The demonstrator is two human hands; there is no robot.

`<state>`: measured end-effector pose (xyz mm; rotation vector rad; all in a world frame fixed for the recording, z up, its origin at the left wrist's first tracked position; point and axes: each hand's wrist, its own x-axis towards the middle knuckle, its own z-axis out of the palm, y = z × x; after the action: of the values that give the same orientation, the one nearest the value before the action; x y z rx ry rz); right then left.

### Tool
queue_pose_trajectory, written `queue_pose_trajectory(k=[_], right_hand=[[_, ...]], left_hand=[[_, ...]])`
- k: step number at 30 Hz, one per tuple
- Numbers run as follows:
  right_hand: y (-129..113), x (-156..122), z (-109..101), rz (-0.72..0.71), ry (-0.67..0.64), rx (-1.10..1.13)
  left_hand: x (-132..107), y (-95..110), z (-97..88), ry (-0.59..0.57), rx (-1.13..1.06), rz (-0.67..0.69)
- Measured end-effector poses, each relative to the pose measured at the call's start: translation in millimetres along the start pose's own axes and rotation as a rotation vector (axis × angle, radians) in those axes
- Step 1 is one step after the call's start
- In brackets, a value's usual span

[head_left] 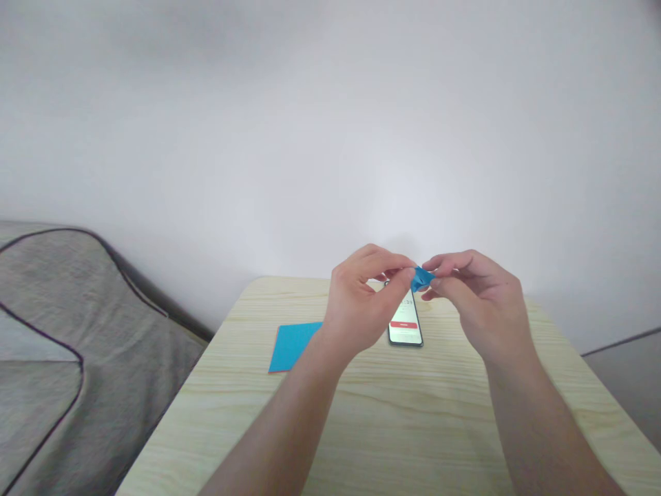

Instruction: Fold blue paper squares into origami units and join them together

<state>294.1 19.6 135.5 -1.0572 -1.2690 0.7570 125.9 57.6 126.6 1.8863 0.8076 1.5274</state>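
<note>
Both my hands are raised above the light wooden table (413, 413), pinching a small folded piece of blue paper (422, 277) between them. My left hand (361, 300) grips its left side with thumb and fingertips. My right hand (472, 296) pinches its right side. Most of the paper is hidden by my fingers. Beneath my hands a smartphone (405, 324) lies flat with its screen lit.
A flat sheet of blue paper (292, 346) lies on the table to the left of my left wrist. A grey upholstered seat with dark piping (67, 331) stands at the left of the table. A plain white wall is behind.
</note>
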Motion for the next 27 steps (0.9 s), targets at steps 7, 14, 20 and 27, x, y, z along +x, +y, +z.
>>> queue_pose_trajectory(k=[7,14,20,27], right_hand=[[14.0,4.6,-6.4,0.117,-0.008,0.111],[12.9,7.6,-9.1,0.223,-0.101,0.031],[8.0,7.9,-13.0,0.226,-0.191,-0.097],[12.6,10.0,-20.4,0.281,-0.225,-0.011]], left_hand=[[-1.2,-2.9,1.7,0.045,-0.067,0.082],[-0.8,-0.8,-2.2,-0.034,-0.001,0.166],[-0.3,-0.8,-4.8,-0.083,0.03,0.212],[1.3,1.6,-7.2,-0.103,0.01,0.213]])
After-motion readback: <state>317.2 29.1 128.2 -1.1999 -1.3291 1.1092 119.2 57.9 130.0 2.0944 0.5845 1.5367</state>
